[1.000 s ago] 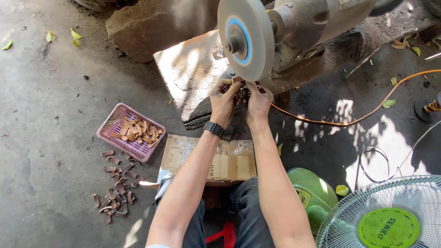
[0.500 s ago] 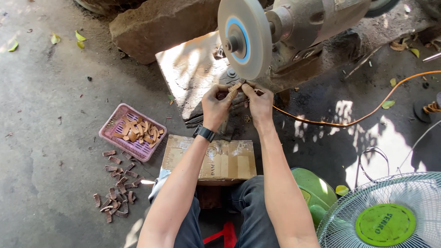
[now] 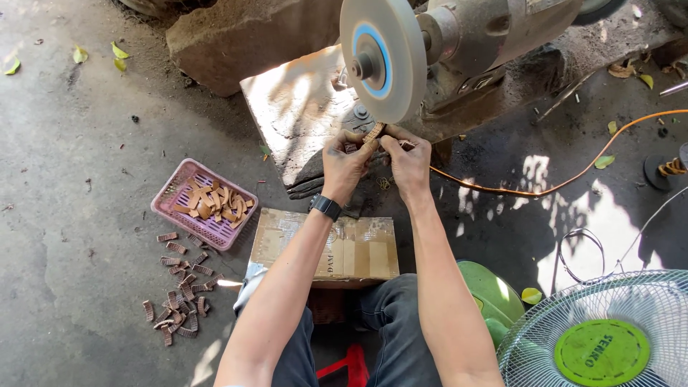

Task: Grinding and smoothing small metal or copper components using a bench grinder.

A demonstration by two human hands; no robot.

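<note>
Hands sit much as they did half a second ago, a shade lower under the wheel, and nothing else on the ground has shifted. The left hand (image 3: 345, 161) and right hand (image 3: 405, 159) together pinch a small ribbed brown piece (image 3: 372, 133), fingers clenched on it, its upper end touching the lower rim of the pale, smooth grinding wheel (image 3: 383, 57), which has a blue ring round its hub. A black watch (image 3: 326, 207) bands the left wrist. The wheel's grey motor stands on a rough stone slab (image 3: 301, 118). Between the forearms lies a worn cardboard box (image 3: 362, 251) sealed with glossy tape. To the left, a pink slotted plastic basket (image 3: 172, 197) holds smoother tan pieces; ribbed brown ones lie scattered on the concrete (image 3: 175, 297) below it. An orange cable (image 3: 566, 179) snakes off right, near a white wire fan (image 3: 609, 337) with a green round centre.
</note>
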